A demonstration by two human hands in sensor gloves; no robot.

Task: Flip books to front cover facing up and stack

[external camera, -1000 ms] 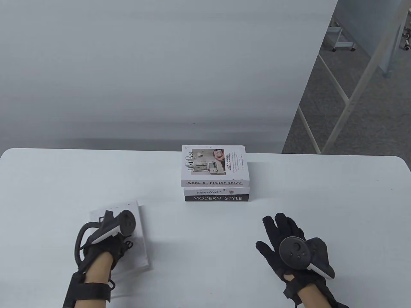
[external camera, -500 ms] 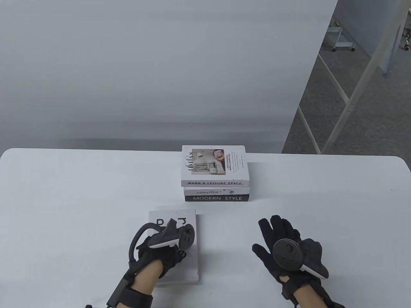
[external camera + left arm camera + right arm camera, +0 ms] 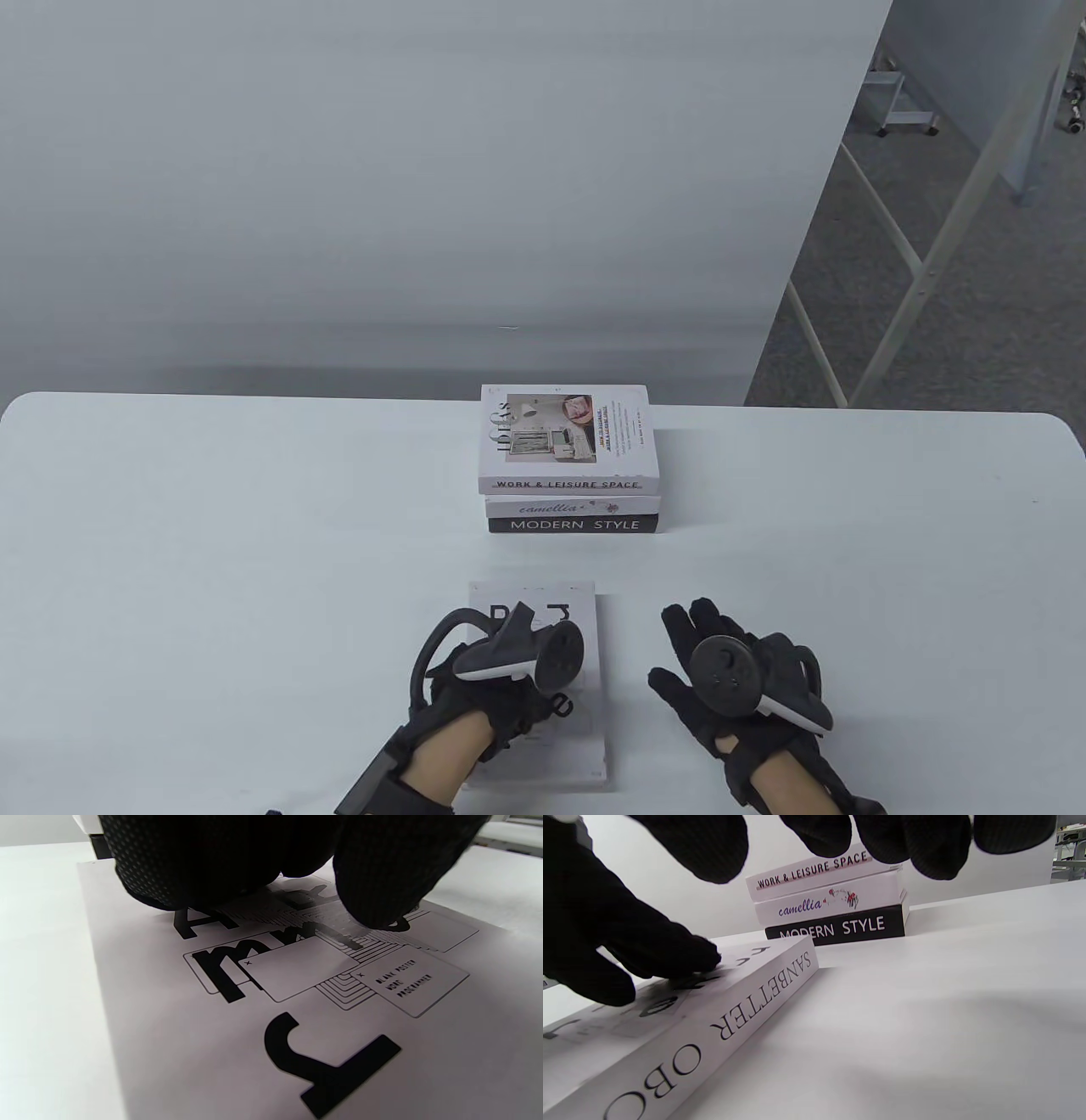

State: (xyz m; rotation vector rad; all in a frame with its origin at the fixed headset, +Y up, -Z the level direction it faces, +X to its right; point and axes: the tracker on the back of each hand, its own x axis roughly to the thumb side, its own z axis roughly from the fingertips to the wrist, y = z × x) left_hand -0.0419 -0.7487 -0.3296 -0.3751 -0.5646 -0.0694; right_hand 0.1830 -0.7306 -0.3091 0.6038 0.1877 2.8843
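Item 1: white book (image 3: pixel 585 611), laid flat near the front edge of the table (image 3: pixel 212 509), printed cover up, large black letters shown. The spine, lettered "SANBETTER", is turned toward the right hand (image 3: pixel 721 679).

Item 2: stack of three books (image 3: pixel 570 475), set behind the white book and apart from it, toward the table's far edge. From the top: "WORK & LEISURE SPACE" (image 3: pixel 814 872), picture cover up; "camellia" (image 3: pixel 823 904); "MODERN STYLE" (image 3: pixel 840 927), black spine, resting on the table.

Item 3: left hand (image 3: pixel 501 688), gloved, pressed flat on the white book's cover; fingertips (image 3: pixel 373 887) are seen touching the print in the left wrist view. No edge is gripped.

Item 4: right hand, gloved, held just beside the white book's spine, fingers (image 3: pixel 925 844) spread and extended, nothing held. Contact with the table cannot be told.
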